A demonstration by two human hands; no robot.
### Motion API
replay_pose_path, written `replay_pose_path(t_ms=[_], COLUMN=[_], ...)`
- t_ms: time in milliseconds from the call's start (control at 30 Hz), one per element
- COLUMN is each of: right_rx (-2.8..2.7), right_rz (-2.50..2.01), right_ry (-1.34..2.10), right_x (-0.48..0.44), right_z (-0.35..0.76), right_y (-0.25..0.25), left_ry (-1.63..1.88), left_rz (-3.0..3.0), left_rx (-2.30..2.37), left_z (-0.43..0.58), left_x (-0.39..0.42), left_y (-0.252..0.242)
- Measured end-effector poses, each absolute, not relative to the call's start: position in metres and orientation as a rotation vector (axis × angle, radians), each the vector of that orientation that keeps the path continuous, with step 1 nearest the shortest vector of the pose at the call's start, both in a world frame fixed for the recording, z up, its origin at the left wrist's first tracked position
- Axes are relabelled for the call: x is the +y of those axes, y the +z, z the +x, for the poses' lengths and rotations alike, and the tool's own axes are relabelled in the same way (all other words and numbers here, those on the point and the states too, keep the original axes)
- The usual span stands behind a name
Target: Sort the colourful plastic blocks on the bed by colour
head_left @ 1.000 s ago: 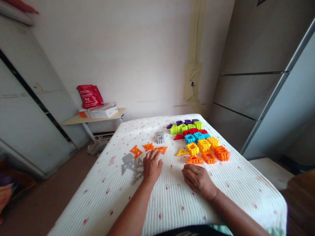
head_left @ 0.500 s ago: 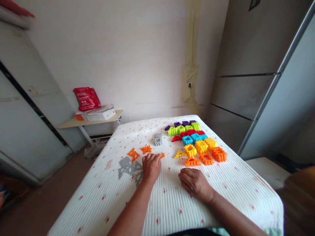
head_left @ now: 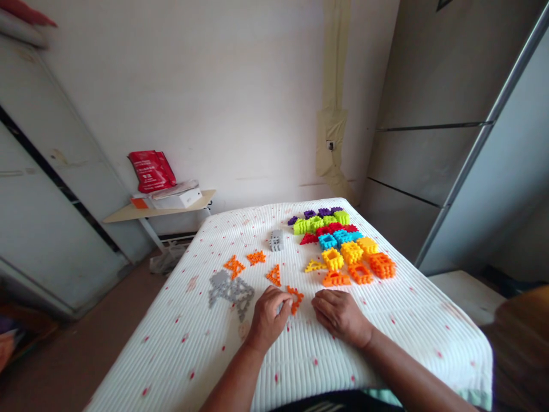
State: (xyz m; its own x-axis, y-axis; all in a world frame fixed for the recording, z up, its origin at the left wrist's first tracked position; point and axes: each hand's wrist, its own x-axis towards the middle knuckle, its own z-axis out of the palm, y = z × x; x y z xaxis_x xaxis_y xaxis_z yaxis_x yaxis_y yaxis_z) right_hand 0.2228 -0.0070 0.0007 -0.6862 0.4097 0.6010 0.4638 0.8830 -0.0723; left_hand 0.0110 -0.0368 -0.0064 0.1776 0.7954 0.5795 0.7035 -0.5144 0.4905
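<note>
My left hand (head_left: 270,317) is closed, its fingers pinching an orange interlocking plastic block (head_left: 295,298) over the cloth. My right hand (head_left: 341,316) rests just to the right, fingers curled together; what they hold, if anything, is hidden. Beyond my left hand lies an orange triangular piece (head_left: 273,275), with two more orange pieces, one left (head_left: 234,266) and one farther back (head_left: 256,258). A loose cluster of grey pieces (head_left: 231,292) spreads left of my left hand. A grey stack of pieces (head_left: 277,240) stands farther back.
Stacks sorted by colour stand on the right side of the white quilted cloth (head_left: 206,355): orange (head_left: 381,265), yellow (head_left: 351,252), blue (head_left: 327,241), red (head_left: 309,238), green (head_left: 315,223) and purple (head_left: 309,214). A side table (head_left: 120,215) with a red bag (head_left: 151,171) stands back left.
My left hand has drawn back toward me and right, now with an orange block in its fingers. An orange triangle and more grey pieces are uncovered. My right hand has hardly moved.
</note>
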Motion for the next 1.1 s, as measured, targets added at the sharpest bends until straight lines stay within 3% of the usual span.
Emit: replay_pose_path(t_ms=[333, 667, 1100], right_rx=[-2.554, -2.452, -2.597], right_rz=[-0.596, -0.655, -1.086], right_ry=[-0.062, -0.122, -0.161], right_x=[-0.011, -0.006, 0.001], right_z=[0.218, 0.216, 0.192], right_y=[0.004, -0.005, -0.007], left_ry=[0.943, 1.051, 1.008], left_rz=[2.466, 2.481, 2.444], left_rx=[1.728, 1.718, 1.695], left_z=[0.014, 0.013, 0.012], left_x=[-0.027, -0.027, -0.026], left_y=[-0.016, -0.021, -0.02])
